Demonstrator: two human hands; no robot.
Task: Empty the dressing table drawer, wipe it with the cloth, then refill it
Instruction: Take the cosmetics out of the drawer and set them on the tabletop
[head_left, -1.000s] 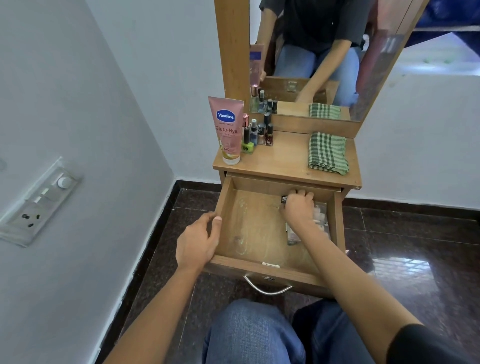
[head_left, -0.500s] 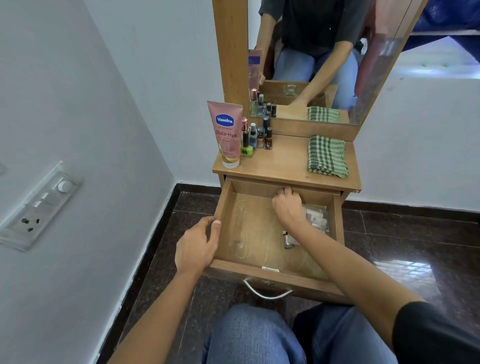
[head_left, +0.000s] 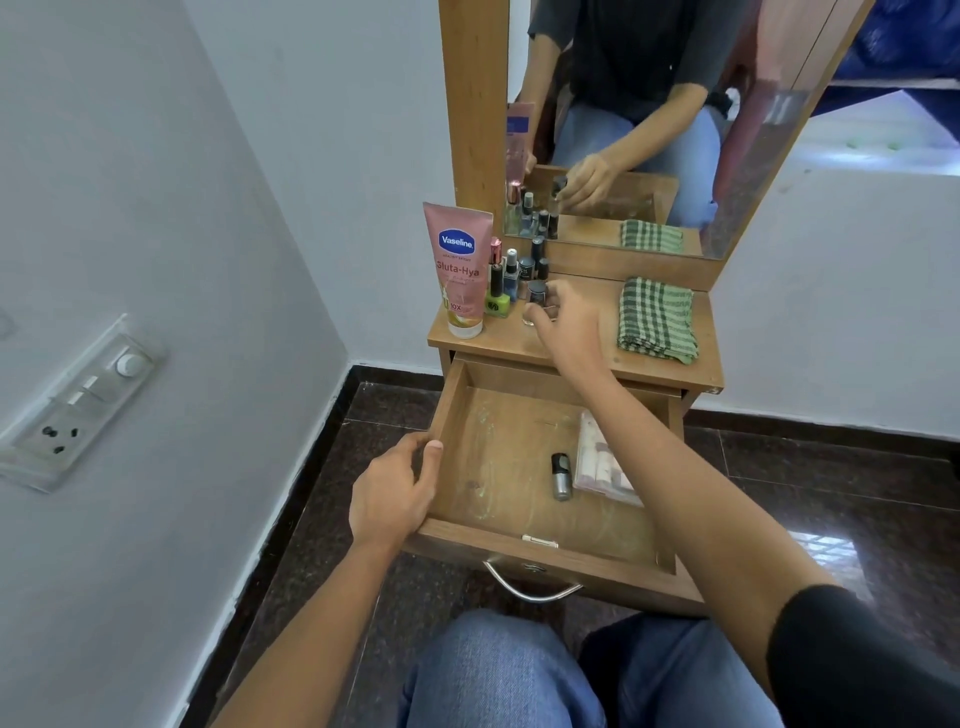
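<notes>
Grips drawer (head_left: 448, 415) wall with left hand (head_left: 392, 493). At tabletop (head_left: 498, 345), left of cloth (head_left: 655, 319), pinches small bottle (head_left: 537, 299) in right hand (head_left: 563, 317), beside other bottles (head_left: 511, 280). Best set upright, clear of neighbours, before release. In drawer: pouch (head_left: 597, 462), silver bottle (head_left: 560, 475).

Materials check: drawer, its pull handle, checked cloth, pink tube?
Drawer: wood-grain board, probably laminate, matte. The floor is scuffed with pale smears.
Pull handle: metal, polished, with bright chrome-like highlights.
Checked cloth: woven fabric, likely cotton, with soft folds and a green-and-white weave.
Pink tube: plastic, slightly glossy. It is a printed squeeze tube standing on its cap.
</notes>
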